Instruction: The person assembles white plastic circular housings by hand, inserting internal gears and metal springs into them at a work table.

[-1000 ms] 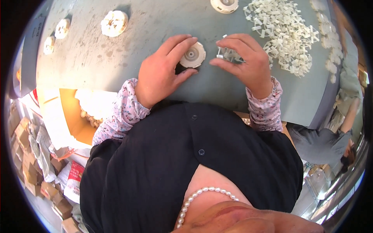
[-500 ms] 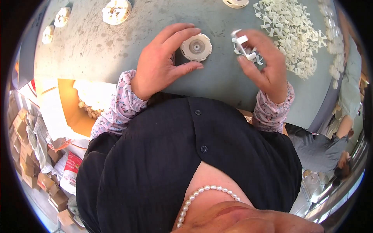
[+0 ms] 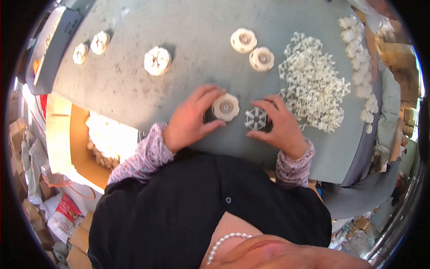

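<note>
My left hand (image 3: 193,115) curves around a round off-white plastic part (image 3: 226,107), its fingers at the far edge and its thumb at the near edge. A recessed ring with a small centre shows on the part's upper face. In my right hand (image 3: 283,127), between thumb and fingers, is a white spoked plastic wheel (image 3: 255,119), just right of the round part. A large heap of similar spoked pieces (image 3: 313,85) lies beyond my right hand. Two more round parts, one (image 3: 243,40) behind the other (image 3: 261,59), rest farther back.
Toward the left of the grey table (image 3: 121,89) lie a round part with spokes (image 3: 157,61) and two smaller-looking ones. White pieces (image 3: 358,58) line the right edge. An open cardboard box (image 3: 80,139) stands below the left edge; a grey bin (image 3: 56,49) sits at far left.
The view has shifted, showing more of the table's far side. My right hand has brought the spoked wheel left, close to the round part, and turned its spokes into view.
</note>
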Motion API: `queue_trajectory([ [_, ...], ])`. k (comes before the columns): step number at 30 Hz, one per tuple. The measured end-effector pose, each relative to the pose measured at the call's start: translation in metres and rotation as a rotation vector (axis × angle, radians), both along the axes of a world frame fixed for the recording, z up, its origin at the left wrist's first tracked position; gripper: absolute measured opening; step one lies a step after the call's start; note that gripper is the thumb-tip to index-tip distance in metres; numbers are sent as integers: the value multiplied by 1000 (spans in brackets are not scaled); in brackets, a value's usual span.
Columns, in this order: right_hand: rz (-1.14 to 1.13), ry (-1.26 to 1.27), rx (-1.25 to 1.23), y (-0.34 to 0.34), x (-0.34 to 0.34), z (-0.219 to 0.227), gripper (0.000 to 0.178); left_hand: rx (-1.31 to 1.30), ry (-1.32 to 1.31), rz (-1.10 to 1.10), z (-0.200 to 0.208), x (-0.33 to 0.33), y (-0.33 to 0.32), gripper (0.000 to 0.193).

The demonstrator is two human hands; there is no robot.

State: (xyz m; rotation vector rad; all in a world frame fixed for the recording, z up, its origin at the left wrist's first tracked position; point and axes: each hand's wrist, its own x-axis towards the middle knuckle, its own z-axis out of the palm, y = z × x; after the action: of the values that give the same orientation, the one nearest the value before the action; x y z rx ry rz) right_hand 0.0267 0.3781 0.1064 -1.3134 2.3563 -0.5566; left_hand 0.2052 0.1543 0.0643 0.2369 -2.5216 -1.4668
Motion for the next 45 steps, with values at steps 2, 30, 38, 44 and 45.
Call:
queue_trajectory([
  [2, 105, -133, -36, 2, -5, 0, 59, -1, -4, 33, 4, 2, -3, 66],
  [30, 278, 63, -253, -33, 19, -22, 83, -136, -5, -1, 3, -4, 2, 59],
  [38, -51, 513, -56, 23, -48, -4, 48, -455, 155, 334, 23, -39, -35, 60],
  [44, -111, 177, -429, 6, -40, -6, 33, -416, 185, 38, -19, -143, 9, 59],
  [45, -115, 180, -423, 7, -36, -7, 33, -421, 154, 8, -20, -151, 11, 58],
])
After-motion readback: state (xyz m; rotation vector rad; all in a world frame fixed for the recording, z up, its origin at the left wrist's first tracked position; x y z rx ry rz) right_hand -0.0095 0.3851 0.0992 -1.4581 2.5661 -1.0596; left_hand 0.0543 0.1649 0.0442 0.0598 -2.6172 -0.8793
